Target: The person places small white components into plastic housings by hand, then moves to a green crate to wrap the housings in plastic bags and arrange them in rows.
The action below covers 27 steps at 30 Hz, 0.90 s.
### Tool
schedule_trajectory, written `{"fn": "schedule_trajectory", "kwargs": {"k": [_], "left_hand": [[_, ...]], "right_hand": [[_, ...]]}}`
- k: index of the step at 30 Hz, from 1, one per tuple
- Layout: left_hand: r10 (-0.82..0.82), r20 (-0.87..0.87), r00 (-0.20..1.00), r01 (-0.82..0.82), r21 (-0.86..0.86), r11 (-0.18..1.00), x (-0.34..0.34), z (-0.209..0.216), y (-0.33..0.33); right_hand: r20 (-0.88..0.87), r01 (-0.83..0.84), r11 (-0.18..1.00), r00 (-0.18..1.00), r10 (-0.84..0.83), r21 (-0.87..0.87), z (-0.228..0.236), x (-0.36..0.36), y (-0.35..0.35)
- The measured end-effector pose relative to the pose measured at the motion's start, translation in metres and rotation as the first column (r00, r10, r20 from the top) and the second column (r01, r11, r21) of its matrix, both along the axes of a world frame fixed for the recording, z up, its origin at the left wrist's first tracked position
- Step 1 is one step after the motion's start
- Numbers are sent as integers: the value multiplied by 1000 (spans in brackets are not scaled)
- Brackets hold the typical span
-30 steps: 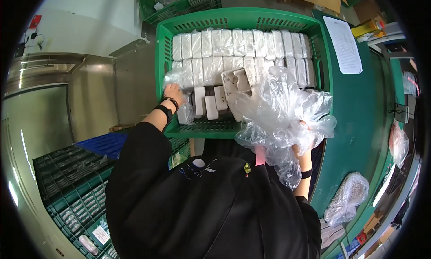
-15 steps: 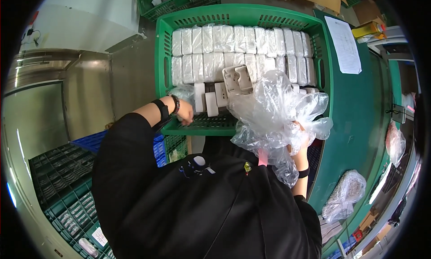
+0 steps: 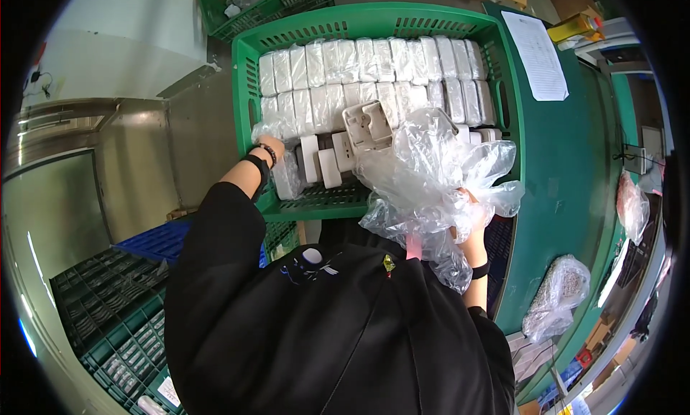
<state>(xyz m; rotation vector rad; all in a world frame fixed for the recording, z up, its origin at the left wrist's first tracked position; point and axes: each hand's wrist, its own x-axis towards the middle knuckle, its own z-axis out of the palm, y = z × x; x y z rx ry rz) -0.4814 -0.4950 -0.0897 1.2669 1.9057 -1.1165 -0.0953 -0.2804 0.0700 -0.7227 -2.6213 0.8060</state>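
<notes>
My right hand (image 3: 471, 217) is closed round a big loose bunch of clear plastic bags (image 3: 424, 174), held over the near right part of a green crate (image 3: 374, 16). At the crate's near left corner, my left hand (image 3: 272, 146) has its fingers bent into clear film above a bagged white box (image 3: 288, 178); the fingertips are partly hidden. Beside that box stand bare white boxes (image 3: 328, 168). An open white plastic housing (image 3: 369, 125) lies tilted on top of the contents. Two rows of film-wrapped white boxes (image 3: 374, 59) fill the far part of the crate.
On the right, a green table (image 3: 539, 163) carries a printed sheet (image 3: 535, 56) and a clear bag of small parts (image 3: 557, 296). Dark green crates with wrapped items (image 3: 133, 350) stand at lower left. Another green crate (image 3: 287, 9) sits beyond mine.
My left hand has moved left and away from me, onto the film at the crate's corner. The bagged box there now shows below the hand. My right hand keeps its hold on the bags.
</notes>
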Motion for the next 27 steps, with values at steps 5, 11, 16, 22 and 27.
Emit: {"fn": "schedule_trajectory", "kwargs": {"k": [5, 11, 16, 22, 27], "left_hand": [[-128, 166, 978, 133, -17, 991, -3, 45, 23], [-229, 266, 936, 153, 279, 948, 18, 126, 15], [-58, 630, 774, -479, 644, 597, -11, 124, -13], [151, 921, 359, -900, 384, -205, -10, 75, 1], [-196, 935, -297, -616, -344, -709, 5, 118, 38]], "right_hand": [[-3, 66, 997, 998, -66, -39, -1, 3, -2], [81, 103, 995, 992, -101, -20, -19, 19, 13], [45, 142, 989, 989, -144, 30, 7, -9, 17], [-61, -249, 955, 968, 243, -160, 15, -73, -21], [200, -334, 936, 915, 350, -109, -28, -113, -61]]}}
